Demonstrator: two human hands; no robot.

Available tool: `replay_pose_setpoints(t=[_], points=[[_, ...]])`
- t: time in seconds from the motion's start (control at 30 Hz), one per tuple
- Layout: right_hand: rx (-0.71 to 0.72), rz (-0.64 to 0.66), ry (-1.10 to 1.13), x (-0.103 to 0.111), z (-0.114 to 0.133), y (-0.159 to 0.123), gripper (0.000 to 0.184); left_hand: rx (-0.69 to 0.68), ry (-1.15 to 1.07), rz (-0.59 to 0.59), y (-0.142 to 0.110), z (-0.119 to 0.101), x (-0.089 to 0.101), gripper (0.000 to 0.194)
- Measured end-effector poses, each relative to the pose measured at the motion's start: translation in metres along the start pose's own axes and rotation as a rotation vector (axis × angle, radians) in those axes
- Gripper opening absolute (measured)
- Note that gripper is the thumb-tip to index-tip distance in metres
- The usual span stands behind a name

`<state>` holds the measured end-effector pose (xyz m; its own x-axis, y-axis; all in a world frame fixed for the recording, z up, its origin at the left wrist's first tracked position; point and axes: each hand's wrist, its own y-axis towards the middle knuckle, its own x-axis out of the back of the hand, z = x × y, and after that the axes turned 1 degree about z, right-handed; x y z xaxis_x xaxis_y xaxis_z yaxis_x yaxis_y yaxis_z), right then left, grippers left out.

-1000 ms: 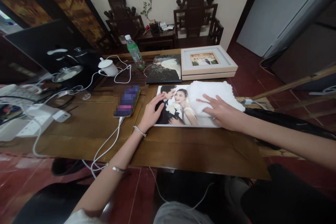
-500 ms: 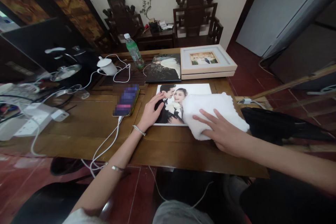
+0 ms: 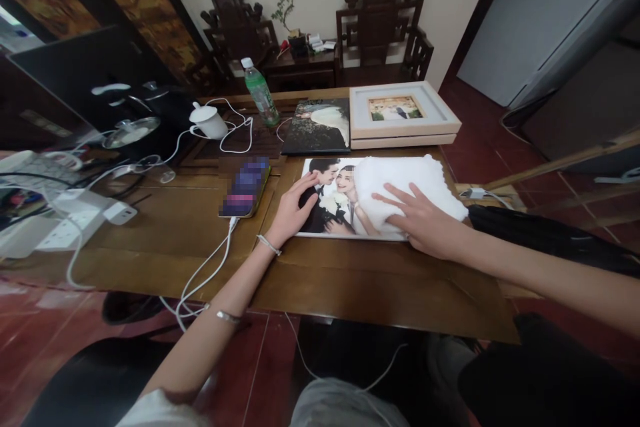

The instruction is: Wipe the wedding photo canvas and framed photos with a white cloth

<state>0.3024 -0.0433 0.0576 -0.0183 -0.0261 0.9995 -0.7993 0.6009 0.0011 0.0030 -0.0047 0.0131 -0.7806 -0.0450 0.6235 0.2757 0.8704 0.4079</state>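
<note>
A photo panel (image 3: pixel 325 223) showing a couple lies flat on the wooden table in front of me. My left hand (image 3: pixel 295 205) rests on its left edge, fingers stretched out and holding nothing. Over the panel's right half spreads a fluffy white towel (image 3: pixel 433 183). My right hand (image 3: pixel 420 217) presses down on this towel with its upper fingers spread; the thumb and the lower fingertips are partly hidden. The towel covers the panel's right end.
Behind the panel lie a dark photo panel (image 3: pixel 315 130) and a light wooden picture frame (image 3: pixel 407 140). A plugged-in phone (image 3: pixel 247 187) is left of my left hand. Further left are a bottle (image 3: pixel 263 97), a lidded white cup (image 3: pixel 209 123), a power strip (image 3: pixel 75 220) and loose cables.
My right hand and the towel have shifted away from me and slightly up over the panel, uncovering its lower edge. My left hand stays on the panel's left edge. The view has tilted slightly.
</note>
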Motion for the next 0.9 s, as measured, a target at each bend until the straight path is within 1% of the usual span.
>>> replay_pose_setpoints(t=[0.13,0.23,0.3,0.4,0.5,0.6,0.73,0.8,0.9], points=[[-0.024,0.023,0.030,-0.002,0.022,-0.008,0.050,0.000,0.000,0.000,0.000,0.000,0.000,0.032],[-0.009,0.020,0.075,0.000,0.046,-0.019,0.048,0.003,0.000,0.000,0.000,-0.001,0.000,0.032],[0.011,0.045,0.114,0.004,0.058,-0.026,0.048,0.011,0.000,0.000,-0.001,-0.001,0.000,0.031],[0.040,0.101,0.164,0.012,0.063,-0.030,0.048,0.018,0.005,0.001,-0.001,-0.001,0.000,0.032],[0.052,0.097,0.187,0.017,0.050,-0.025,0.052,0.016,0.008,0.003,-0.001,-0.001,0.000,0.032],[0.041,0.046,0.170,0.014,0.023,-0.015,0.054,0.011,0.008,0.001,-0.001,0.000,0.000,0.032],[-0.025,0.008,0.138,0.008,-0.019,0.004,0.049,0.008,0.000,-0.003,0.000,0.000,0.000,0.032],[-0.077,-0.003,0.120,0.007,-0.036,0.012,0.050,0.005,-0.005,-0.001,-0.001,0.001,0.000,0.033],[-0.116,-0.028,0.071,0.002,-0.051,0.019,0.052,0.005,-0.009,0.000,-0.001,0.001,0.000,0.033]])
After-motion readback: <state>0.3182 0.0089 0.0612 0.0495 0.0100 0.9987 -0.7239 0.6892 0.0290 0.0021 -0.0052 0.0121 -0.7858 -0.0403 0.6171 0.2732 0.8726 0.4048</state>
